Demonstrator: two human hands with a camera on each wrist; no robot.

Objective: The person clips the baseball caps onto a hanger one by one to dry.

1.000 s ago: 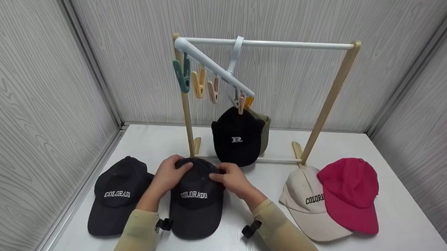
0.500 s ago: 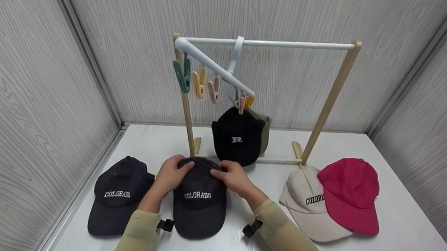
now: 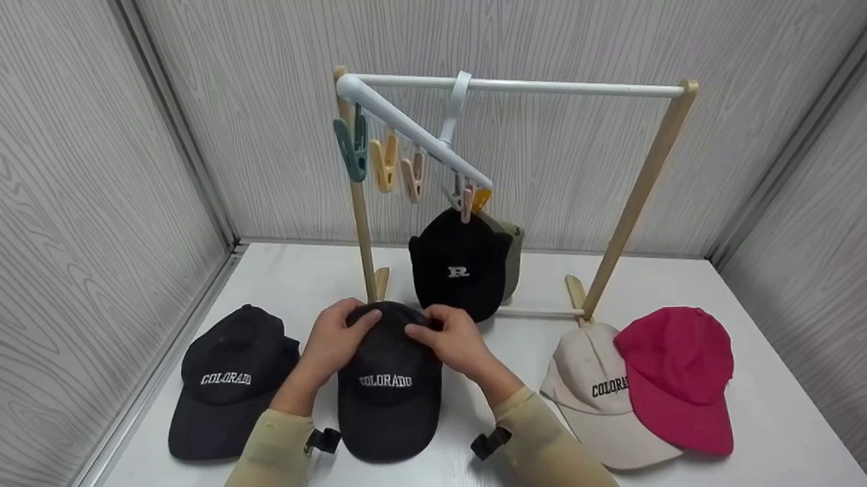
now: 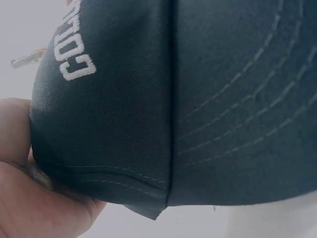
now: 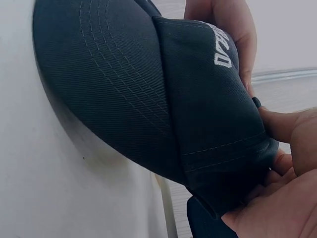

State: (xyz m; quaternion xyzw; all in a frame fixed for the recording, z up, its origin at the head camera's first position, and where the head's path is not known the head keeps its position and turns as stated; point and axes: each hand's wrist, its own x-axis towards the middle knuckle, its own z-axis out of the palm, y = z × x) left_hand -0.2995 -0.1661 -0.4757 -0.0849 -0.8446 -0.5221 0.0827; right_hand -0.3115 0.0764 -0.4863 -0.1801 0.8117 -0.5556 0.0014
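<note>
A dark baseball cap [image 3: 391,421] with white COLORADO lettering is between my hands, its brim toward me. My left hand [image 3: 334,341] grips the crown's left side, thumb on the front and fingers behind. On the other side my right hand [image 3: 457,340] pinches the crown the same way. In the left wrist view the cap [image 4: 114,114] fills the picture, with part of the left hand [image 4: 44,198] at its edge. The right wrist view shows the right hand [image 5: 282,198] with its fingers curled at the cap's edge and the brim tilted above the table.
A second dark COLORADO cap [image 3: 229,380] lies at left; a beige cap [image 3: 590,382] and a red cap [image 3: 680,379] overlap at right. Behind, a white hanger [image 3: 415,129] with several clothespins hangs on a rack [image 3: 637,200]. A black R cap [image 3: 460,271] and an olive cap [image 3: 512,266] hang from it.
The held cap has shifted slightly to the right and a little away from me, both hands moving along with it. The other caps and the rack stay in place.
</note>
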